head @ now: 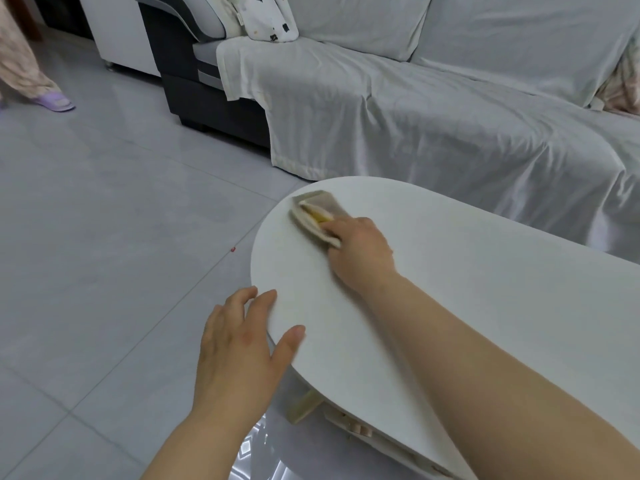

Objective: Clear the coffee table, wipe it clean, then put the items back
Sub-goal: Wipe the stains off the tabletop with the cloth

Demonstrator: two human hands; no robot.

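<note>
Coffee table (485,289) top bare; folded beige cloth (317,214) near its rounded end, pressed flat under right hand (360,249) fingertips. Left hand (239,344) open, gripping nothing, thumb resting on the table's near edge.

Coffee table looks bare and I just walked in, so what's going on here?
A person is wiping the white coffee table. Their right hand presses a folded beige cloth onto the tabletop near its rounded end. Their left hand is open, with the thumb on the near edge of the table. Nothing else sits on the visible tabletop, so the items have not gone back yet. A sheet-covered sofa stands behind the table.
</note>
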